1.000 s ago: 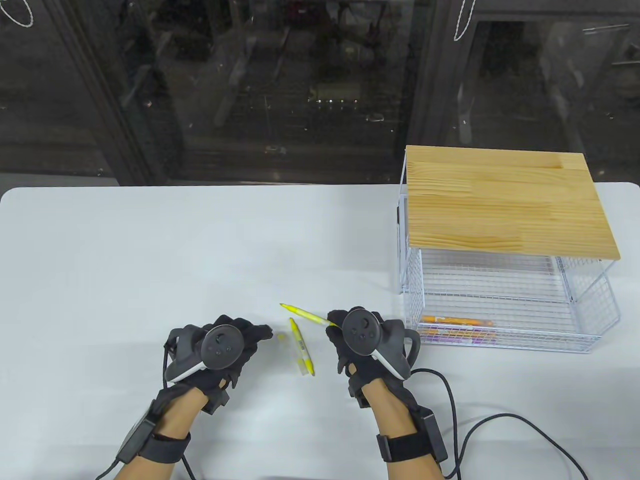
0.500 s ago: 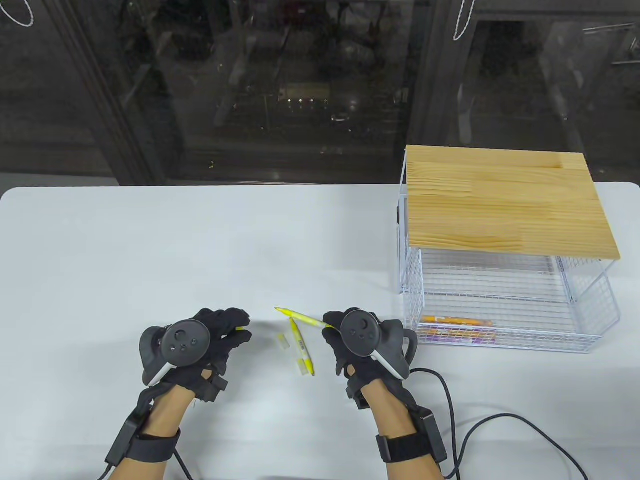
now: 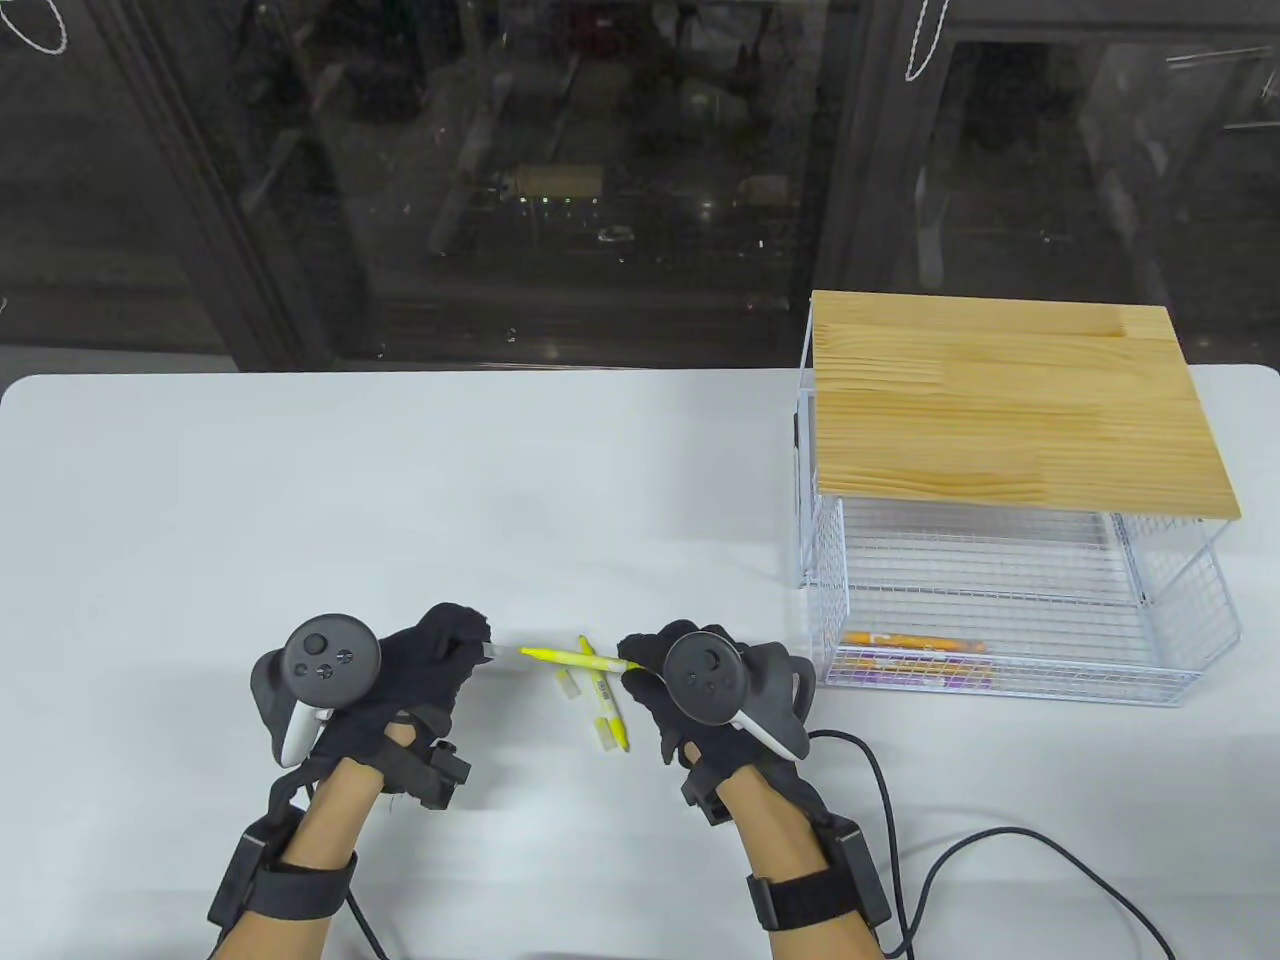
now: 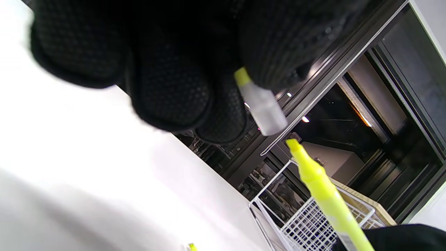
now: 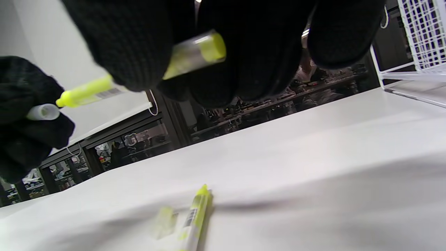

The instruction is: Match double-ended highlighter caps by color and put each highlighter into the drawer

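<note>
Several capped highlighters (image 3: 915, 660) already lie in the drawer (image 3: 1010, 680) at three o'clock; the right hand (image 3: 690, 690) grips a yellow highlighter (image 3: 575, 656), the left hand (image 3: 420, 670) pinches its cap (image 4: 263, 109) just off the tip; another highlighter (image 3: 605, 700) and a loose cap (image 3: 568, 684) wait on the table (image 3: 400, 480) at six o'clock.

White worktop (image 3: 300, 480), matte. Dark glass wall (image 3: 500, 180) behind its far edge, reflecting lights. Black cable (image 3: 1000, 850) loops across worktop's near right corner.
</note>
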The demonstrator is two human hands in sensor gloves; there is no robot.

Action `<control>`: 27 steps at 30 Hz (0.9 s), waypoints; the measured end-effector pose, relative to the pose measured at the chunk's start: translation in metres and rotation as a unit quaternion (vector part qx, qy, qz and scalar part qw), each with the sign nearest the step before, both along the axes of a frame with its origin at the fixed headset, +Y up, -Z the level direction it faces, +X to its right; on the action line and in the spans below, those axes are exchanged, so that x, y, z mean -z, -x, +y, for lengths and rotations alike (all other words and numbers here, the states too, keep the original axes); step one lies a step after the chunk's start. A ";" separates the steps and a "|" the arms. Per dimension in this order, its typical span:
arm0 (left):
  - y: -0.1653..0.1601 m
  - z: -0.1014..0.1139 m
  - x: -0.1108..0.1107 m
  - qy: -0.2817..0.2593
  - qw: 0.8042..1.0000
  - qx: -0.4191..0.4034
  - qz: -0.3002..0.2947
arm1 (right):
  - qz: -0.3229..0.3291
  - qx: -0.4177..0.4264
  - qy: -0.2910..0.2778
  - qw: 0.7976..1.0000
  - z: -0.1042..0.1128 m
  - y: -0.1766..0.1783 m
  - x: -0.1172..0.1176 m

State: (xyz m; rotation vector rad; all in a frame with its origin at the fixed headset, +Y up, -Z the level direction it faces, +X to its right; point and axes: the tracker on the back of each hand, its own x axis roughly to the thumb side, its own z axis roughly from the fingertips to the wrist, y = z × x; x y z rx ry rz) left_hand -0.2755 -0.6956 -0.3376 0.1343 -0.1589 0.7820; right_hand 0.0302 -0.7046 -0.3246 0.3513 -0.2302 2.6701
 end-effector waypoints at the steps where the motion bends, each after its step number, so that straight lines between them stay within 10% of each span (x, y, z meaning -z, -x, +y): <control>1: -0.001 0.000 0.000 0.001 1.000 -0.002 -0.004 | 0.000 0.000 -0.001 1.000 0.000 0.001 0.000; 27: -0.022 -0.002 -0.004 0.001 0.996 0.073 -0.058 | 0.017 -0.025 -0.049 0.998 0.004 0.007 -0.005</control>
